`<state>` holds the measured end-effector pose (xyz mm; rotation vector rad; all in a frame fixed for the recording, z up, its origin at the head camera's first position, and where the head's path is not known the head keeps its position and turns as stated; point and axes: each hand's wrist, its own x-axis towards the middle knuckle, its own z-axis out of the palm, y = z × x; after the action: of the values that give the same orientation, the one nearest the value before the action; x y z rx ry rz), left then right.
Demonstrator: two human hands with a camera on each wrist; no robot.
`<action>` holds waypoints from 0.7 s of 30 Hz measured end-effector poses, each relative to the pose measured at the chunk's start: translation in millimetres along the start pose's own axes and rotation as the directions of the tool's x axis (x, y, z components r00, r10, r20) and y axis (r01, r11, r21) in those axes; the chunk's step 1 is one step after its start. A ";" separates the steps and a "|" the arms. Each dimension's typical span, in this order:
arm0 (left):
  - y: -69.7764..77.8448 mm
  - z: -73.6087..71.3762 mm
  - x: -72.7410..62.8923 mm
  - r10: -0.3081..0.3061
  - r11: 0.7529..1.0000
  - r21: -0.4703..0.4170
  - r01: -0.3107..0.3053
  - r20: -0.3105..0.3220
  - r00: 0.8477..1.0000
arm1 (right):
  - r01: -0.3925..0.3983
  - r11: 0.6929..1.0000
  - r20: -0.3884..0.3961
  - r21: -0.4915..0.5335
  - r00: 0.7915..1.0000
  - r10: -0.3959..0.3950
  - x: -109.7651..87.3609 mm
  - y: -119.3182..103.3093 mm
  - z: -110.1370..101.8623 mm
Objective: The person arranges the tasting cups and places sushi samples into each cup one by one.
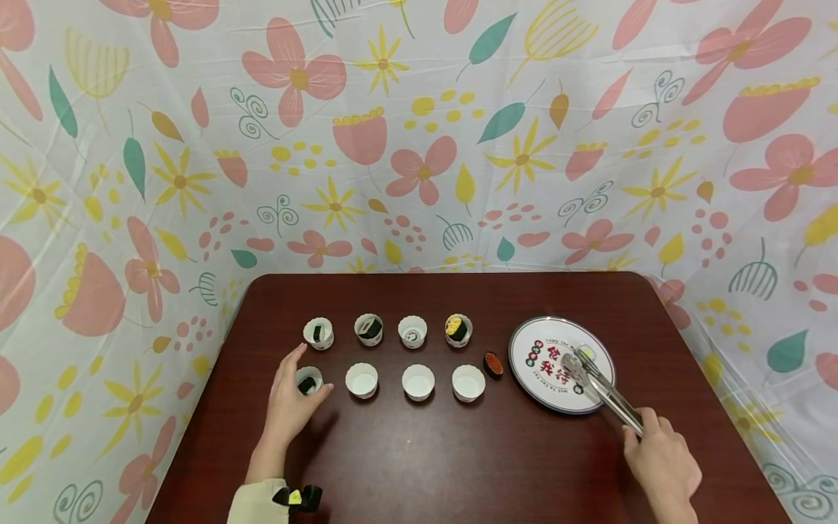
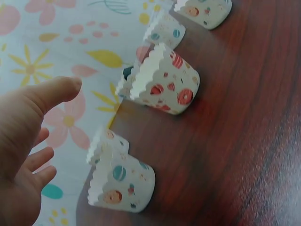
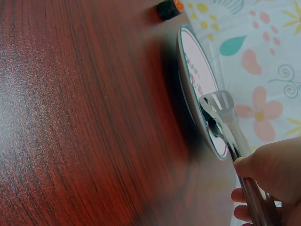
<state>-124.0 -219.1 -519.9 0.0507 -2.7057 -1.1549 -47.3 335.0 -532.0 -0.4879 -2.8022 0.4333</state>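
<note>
My right hand grips metal tongs, whose tips lie over the right side of a round white plate. A small sushi piece with a yellow-green top is by the tips; whether they pinch it I cannot tell. Over at the left, my left hand has thumb and fingers spread around the near-left paper cup, which holds a dark sushi piece. In the left wrist view, the left thumb stands apart from the patterned cups.
Behind stands a row of cups with sushi, including a yellow-topped roll. Three cups in the front row show bare insides. An orange-topped sushi lies on the brown table beside the plate. A floral curtain hangs around the table.
</note>
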 end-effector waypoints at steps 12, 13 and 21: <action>16.3 17.7 3.2 0.114 0.993 -0.042 -0.111 0.066 0.991 | 0.044 0.999 -0.030 0.007 0.999 -0.044 2.4 -0.3 -3.3; 16.5 20.1 3.1 0.125 0.992 -0.045 -0.122 0.067 0.990 | 0.050 0.999 -0.040 0.011 0.998 -0.050 2.6 -1.2 -3.4; 18.1 37.4 0.2 0.126 0.991 -0.067 -0.119 0.120 0.985 | 0.076 0.997 -0.100 0.028 0.992 -0.073 4.0 -8.2 -5.8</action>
<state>-130.6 -179.9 -532.1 -0.2003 -2.7328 -1.2398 -51.5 330.5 -523.1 -0.3856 -2.7040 0.4248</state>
